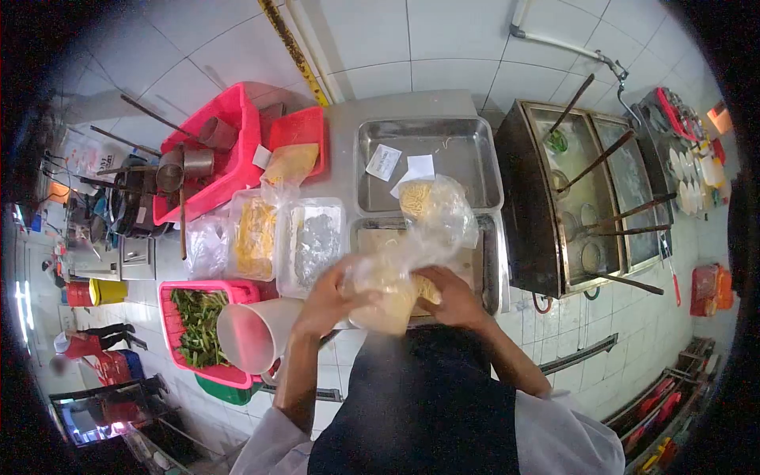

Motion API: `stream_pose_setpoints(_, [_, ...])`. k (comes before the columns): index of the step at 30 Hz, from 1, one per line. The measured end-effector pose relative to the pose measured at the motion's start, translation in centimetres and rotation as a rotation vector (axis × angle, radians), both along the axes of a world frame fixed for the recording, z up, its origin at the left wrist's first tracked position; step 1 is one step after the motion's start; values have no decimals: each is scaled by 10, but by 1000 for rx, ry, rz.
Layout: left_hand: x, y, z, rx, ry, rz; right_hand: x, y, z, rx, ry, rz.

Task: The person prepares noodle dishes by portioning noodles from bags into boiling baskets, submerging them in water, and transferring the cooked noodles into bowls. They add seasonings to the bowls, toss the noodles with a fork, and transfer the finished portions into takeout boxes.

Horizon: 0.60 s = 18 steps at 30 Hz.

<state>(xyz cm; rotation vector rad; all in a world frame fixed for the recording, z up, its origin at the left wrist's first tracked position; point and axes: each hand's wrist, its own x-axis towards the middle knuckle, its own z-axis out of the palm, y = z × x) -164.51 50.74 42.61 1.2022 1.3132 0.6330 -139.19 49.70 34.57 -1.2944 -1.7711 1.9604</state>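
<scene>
My left hand (pixel 331 299) grips the side of a clear plastic bag (pixel 382 297) with pale yellow contents, held in front of my dark apron. My right hand (pixel 453 299) is curled at the bag's other side, around a clump of yellow noodles (pixel 427 290). Just beyond, another clear bag (pixel 453 215) of noodles lies across the rims of two metal trays. The far metal tray (pixel 467 142) holds paper slips and a few noodle strands. Partly hidden by my hands and the bags is the near metal tray (pixel 492 269).
To the left are plastic tubs (pixel 315 207), a pink basket of green vegetables (pixel 165 317), a translucent bucket (pixel 252 336) and a pink bin (pixel 252 119) with metal cups. A boiler (pixel 518 198) with long-handled strainers stands right. Another person (pixel 79 344) is at far left.
</scene>
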Motion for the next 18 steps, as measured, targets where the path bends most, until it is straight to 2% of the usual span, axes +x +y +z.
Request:
stream_pose_setpoints(2, [13,36,16,170,22,-7,-10,-1,-24,988,-354,128])
stream_pose_setpoints(3, [25,54,32,221,48,-20,-14,2,-33,854,-439,299])
stream_pose_setpoints(4, [32,67,33,225,48,-16,-15,0,-61,859,-439,301])
stream_pose_setpoints(6, [39,90,31,874,490,-44,-11,5,-117,915,-341,186])
stream_pose_setpoints(7, [37,90,26,884,511,-11,-11,12,-110,819,-275,92])
stream_pose_setpoints(8, [33,84,17,775,415,15,-7,14,-100,835,-250,119])
stream_pose_setpoints(9, [25,76,9,666,318,41,0,15,-83,671,-244,36])
stream_pose_setpoints(10, [16,67,1,667,344,68,2,17,-64,500,-240,-45])
stream_pose_setpoints(11, [8,56,-7,579,353,-23,-2,22,-40,506,-218,-21])
stream_pose_setpoints(12, [0,46,-11,490,355,-115,-4,28,-14,296,-401,-43])
stream_pose_setpoints(13, [-8,36,-6,489,373,-97,-8,34,-2,84,-584,-67])
stream_pose_setpoints(14, [-16,26,2,425,421,-122,-6,31,-9,91,-573,-50])
stream_pose_setpoints(16, [-40,17,15,351,474,-133,7,13,-27,547,-601,-67])
stream_pose_setpoints(18, [-77,15,27,405,631,-28,2,13,2,624,-624,-5])
